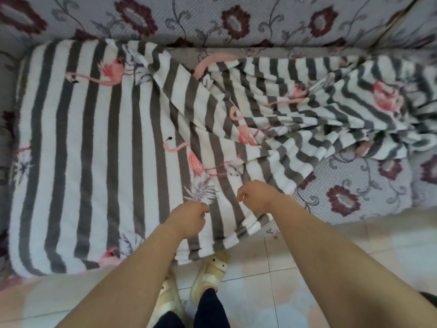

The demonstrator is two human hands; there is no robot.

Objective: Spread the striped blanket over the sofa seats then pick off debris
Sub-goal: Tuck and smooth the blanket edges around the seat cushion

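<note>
Striped blanket [94, 143], both hands [189, 218] gripping it

Sofa backrest [212, 20] runs across 12 o'clock: grey quilted fabric, dark red flowers, grey vine scrolls. Same fabric on the seat cushion [354, 185] showing at 3 o'clock and on the armrest [7, 91] at 9 o'clock. Floor [295, 268] from 4 to 8 o'clock: pale glossy tiles, thin dark grout lines, small specks near the sofa's front edge. Lighting soft, even, no hard shadows.
</note>
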